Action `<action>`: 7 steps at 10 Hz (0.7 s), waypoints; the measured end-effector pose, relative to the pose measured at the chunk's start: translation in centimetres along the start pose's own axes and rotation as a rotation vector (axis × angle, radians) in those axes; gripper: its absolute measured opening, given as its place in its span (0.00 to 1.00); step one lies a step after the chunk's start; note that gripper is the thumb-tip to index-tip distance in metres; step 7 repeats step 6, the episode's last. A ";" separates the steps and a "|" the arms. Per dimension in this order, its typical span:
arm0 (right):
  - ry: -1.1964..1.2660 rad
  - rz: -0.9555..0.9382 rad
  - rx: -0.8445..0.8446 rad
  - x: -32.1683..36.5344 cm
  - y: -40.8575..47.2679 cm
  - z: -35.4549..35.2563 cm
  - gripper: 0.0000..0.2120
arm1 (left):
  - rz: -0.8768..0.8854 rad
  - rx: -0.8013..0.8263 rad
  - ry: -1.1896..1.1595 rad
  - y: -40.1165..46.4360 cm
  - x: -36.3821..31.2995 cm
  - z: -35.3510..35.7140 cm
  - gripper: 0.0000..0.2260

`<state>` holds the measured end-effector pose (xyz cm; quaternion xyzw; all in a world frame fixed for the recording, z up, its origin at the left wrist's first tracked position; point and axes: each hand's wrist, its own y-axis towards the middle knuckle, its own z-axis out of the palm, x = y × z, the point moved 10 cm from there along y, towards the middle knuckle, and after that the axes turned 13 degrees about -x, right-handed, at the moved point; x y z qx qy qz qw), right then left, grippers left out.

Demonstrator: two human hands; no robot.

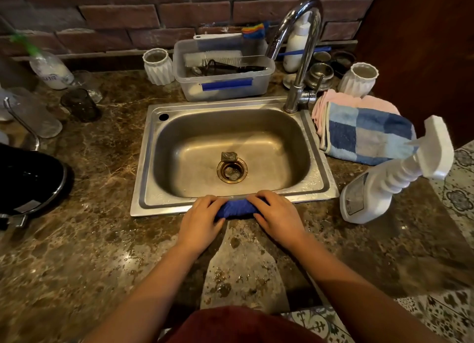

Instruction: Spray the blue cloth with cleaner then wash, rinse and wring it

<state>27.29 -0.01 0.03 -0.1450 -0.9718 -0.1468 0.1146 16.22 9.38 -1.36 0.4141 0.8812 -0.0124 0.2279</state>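
Observation:
The blue cloth (237, 209) is bunched into a short roll at the front rim of the steel sink (151, 163). My left hand (202, 218) grips its left end and my right hand (275, 213) grips its right end, so only the middle of the cloth shows. The white spray bottle of cleaner (379, 186) stands on the counter to the right of the sink, apart from both hands. The chrome tap (298, 50) arches over the basin from the back right; I see no water running.
A checked blue towel (366, 135) lies on pink cloths right of the sink. Behind the basin stand a clear tub (220, 86) of brushes and two white ribbed cups (157, 65). Glasses (79, 104) and a black pot (28, 178) occupy the left counter. The counter in front is wet.

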 end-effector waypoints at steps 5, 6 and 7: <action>-0.091 0.055 0.033 -0.5 -0.8 0.1 0.26 | 0.025 0.070 0.106 -0.7 0.2 0.0 0.27; -0.078 0.099 -0.029 -1.2 -2.5 -1.6 0.23 | -0.092 0.040 0.117 -2.3 2.5 -2.5 0.28; -0.078 0.099 -0.029 -1.2 -2.5 -1.6 0.23 | -0.092 0.040 0.117 -2.3 2.5 -2.5 0.28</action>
